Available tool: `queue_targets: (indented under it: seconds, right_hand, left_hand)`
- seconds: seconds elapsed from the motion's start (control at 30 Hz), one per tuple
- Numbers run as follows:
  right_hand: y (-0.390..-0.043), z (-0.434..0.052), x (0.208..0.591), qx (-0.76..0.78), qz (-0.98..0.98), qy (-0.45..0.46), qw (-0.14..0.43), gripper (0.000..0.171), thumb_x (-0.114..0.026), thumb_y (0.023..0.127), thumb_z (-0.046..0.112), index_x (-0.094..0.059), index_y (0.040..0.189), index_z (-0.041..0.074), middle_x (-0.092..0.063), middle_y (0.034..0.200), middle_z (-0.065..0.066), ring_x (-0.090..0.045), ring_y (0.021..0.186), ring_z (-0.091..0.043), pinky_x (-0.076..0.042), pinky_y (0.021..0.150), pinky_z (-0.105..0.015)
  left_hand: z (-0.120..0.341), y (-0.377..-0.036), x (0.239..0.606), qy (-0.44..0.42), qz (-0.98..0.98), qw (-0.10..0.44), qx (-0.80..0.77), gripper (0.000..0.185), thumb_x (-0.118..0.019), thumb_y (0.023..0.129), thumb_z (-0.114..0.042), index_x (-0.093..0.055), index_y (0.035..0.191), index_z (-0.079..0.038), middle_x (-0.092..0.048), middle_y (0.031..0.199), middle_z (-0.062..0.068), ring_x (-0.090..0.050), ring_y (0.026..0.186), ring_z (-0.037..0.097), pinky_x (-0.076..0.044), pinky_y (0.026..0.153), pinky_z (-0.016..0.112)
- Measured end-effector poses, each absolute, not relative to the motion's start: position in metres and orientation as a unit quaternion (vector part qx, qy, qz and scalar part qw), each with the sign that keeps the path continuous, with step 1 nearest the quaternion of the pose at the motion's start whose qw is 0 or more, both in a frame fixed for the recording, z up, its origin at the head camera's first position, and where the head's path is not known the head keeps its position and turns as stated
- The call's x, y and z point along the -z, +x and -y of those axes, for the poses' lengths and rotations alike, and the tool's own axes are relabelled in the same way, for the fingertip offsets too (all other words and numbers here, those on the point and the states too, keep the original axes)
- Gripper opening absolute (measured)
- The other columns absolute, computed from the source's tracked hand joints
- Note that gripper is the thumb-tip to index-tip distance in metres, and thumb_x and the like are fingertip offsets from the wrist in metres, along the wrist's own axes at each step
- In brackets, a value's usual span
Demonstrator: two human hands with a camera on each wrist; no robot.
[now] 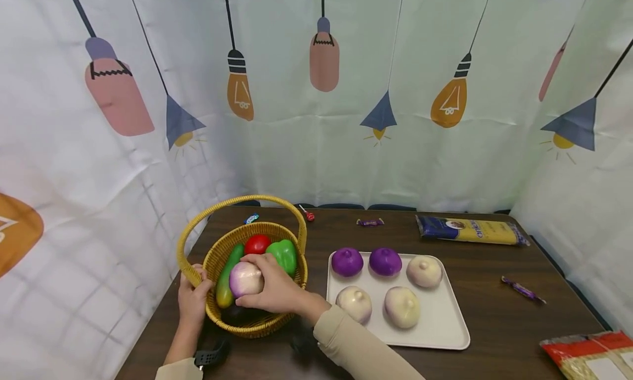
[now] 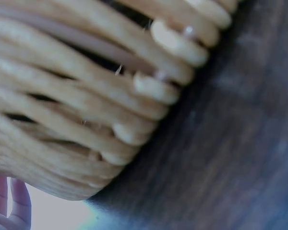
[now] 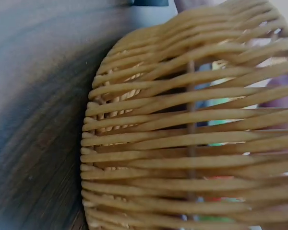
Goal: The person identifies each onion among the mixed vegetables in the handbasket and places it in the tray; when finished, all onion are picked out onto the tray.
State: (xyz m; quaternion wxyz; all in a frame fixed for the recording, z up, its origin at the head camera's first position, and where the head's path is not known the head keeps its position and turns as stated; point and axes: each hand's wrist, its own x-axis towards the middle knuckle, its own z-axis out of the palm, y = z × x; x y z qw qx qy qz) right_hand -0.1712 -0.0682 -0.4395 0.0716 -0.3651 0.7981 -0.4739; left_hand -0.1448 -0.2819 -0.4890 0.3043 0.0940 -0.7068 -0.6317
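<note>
In the head view, my right hand [image 1: 274,285] grips a round white-and-purple turnip [image 1: 245,280] over the mouth of the yellow wicker basket [image 1: 257,331]. My left hand [image 1: 194,297] holds the basket's left side, at the foot of its tall handle [image 1: 249,197]. Inside lie a green cucumber [image 1: 229,275], a red tomato [image 1: 257,244], a green bell pepper [image 1: 284,255] and something dark, partly hidden low down. To the right, a white tray [image 1: 435,325] carries several turnips, some purple [image 1: 348,262], some pale [image 1: 402,307]. Woven basket wall [image 3: 182,143] fills much of both wrist views.
Behind the tray lie a wrapped candy [image 1: 370,222] and a blue-and-yellow packet [image 1: 472,230]. A red lollipop [image 1: 309,215] and a blue candy [image 1: 251,218] lie behind the basket. Another candy [image 1: 523,290] and a red bag [image 1: 593,355] are at right. Printed curtains surround the dark table.
</note>
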Motion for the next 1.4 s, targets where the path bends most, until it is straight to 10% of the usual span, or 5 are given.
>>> queue_targets:
  seconds: [0.53, 0.73, 1.13, 1.4]
  right_hand:
    - [-0.147, -0.07, 0.415, 0.527, -0.792, -0.305, -0.054, 0.074, -0.085, 0.074, 0.024, -0.046, 0.136, 0.017, -0.048, 0.134, 0.002, -0.051, 0.118, -0.016, -0.045, 0.096, -0.039]
    - [-0.134, -0.134, 0.402, 0.547, -0.796, -0.247, -0.075, 0.074, -0.082, 0.074, 0.002, -0.043, 0.137, -0.001, -0.047, 0.134, -0.014, -0.052, 0.115, -0.021, -0.048, 0.09, -0.028]
    - [-0.136, -0.249, 0.451, 0.506, -0.842, -0.133, -0.128, 0.076, -0.077, 0.082, 0.007, -0.036, 0.145, 0.007, -0.045, 0.137, -0.01, -0.045, 0.113, 0.003, -0.04, 0.087, -0.01]
    - [-0.131, -0.29, 0.472, 0.542, -0.823, -0.134, -0.101, 0.068, -0.072, 0.083, -0.003, -0.036, 0.141, -0.001, -0.052, 0.125, 0.01, -0.054, 0.107, 0.003, -0.047, 0.081, -0.015]
  left_hand:
    - [0.283, -0.144, 0.49, 0.086, 0.706, 0.3, 0.635, 0.018, -0.048, 0.076, 0.022, -0.038, 0.075, 0.007, -0.04, 0.092, 0.008, -0.034, 0.074, 0.018, -0.029, 0.065, 0.025]
    - [0.283, -0.144, 0.49, 0.098, 0.704, 0.299, 0.637, 0.016, -0.049, 0.077, 0.02, -0.04, 0.078, 0.007, -0.042, 0.093, 0.006, -0.037, 0.075, 0.017, -0.031, 0.064, 0.024]
    - [0.283, -0.144, 0.478, 0.113, 0.707, 0.277, 0.642, 0.014, -0.049, 0.079, 0.019, -0.04, 0.085, 0.012, -0.043, 0.099, 0.008, -0.041, 0.077, 0.015, -0.035, 0.066, 0.021]
    - [0.283, -0.146, 0.488, 0.114, 0.709, 0.284, 0.635, 0.015, -0.049, 0.079, 0.019, -0.04, 0.086, 0.011, -0.044, 0.099, 0.009, -0.04, 0.077, 0.015, -0.034, 0.066, 0.021]
